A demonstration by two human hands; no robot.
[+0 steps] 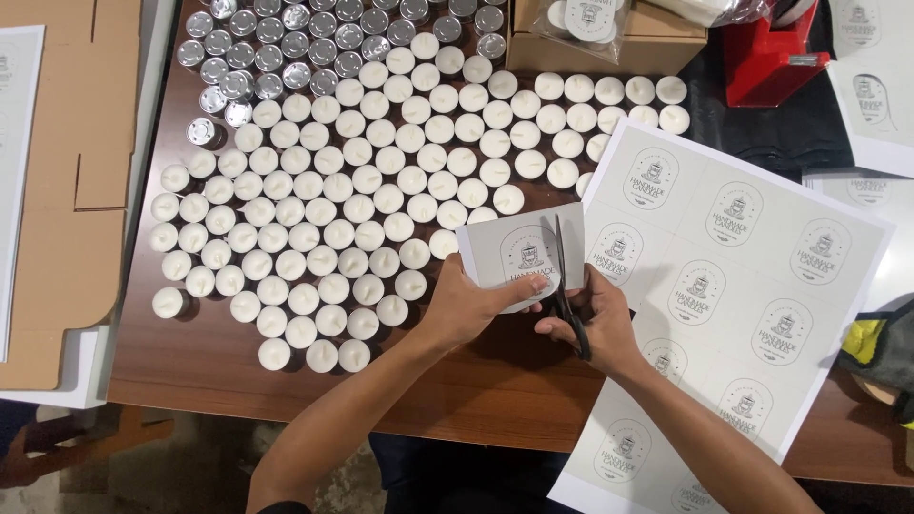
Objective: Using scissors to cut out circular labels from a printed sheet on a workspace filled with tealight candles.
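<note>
Head view, looking straight down: two bare forearms rise from the bottom edge toward the middle of the frame; the left hand [473, 306] is closed in a pinch, thumb on top and fingers beneath, on the lower edge of a small cut piece of label paper [522, 249], grey with an arched printed emblem, held just above the table; the right hand [598, 324], just right of it, is curled shut around the handles of a pair of black scissors [567, 290], whose blades point up the frame and lie over the right part of that piece; how far the blades are parted I cannot tell; the two hands nearly touch at the centre.

Under and to the right of the right hand lies a large label sheet [743, 276], tilted, carrying rows of the same arched emblem, running from the lower centre up to the right edge; it rests on a dark brown wooden table [190, 366].

Left of and above the hands, white tealight candles [362, 205] stand in close rows across the centre and left; beyond them, at the upper left, empty silver cups [276, 48] are clustered.

At the top centre sits a brown cardboard box [657, 43]; to its right a red tape dispenser [766, 57]; flat cardboard [71, 171] lies along the left edge; more printed sheets [871, 95] lie at the upper right.
</note>
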